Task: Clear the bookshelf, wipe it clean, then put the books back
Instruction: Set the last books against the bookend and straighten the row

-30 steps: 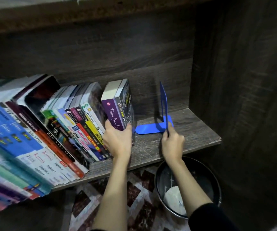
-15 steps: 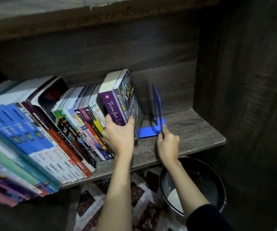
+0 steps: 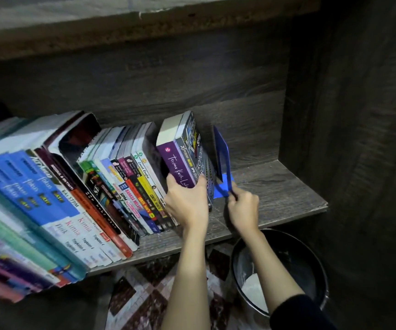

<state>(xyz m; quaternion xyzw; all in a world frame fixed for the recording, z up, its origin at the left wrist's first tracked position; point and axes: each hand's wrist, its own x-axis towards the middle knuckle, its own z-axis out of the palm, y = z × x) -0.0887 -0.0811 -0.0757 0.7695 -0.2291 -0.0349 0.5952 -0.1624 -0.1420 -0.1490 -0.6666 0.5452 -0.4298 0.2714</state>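
A row of books leans to the left on the dark wooden shelf. At the row's right end my left hand grips a purple book together with a dark book beside it. Right against the dark book stands a blue metal bookend, its flat foot lying on the shelf. My right hand pinches the bookend's lower front edge.
The shelf's right side wall stands close by, with bare board between it and the bookend. Below the shelf a black bin with white waste sits on a patterned floor. Another board runs overhead.
My right hand has slid the blue bookend leftward until it meets the dark book. My left hand has kept its hold on the two end books, which now stand a little more upright.
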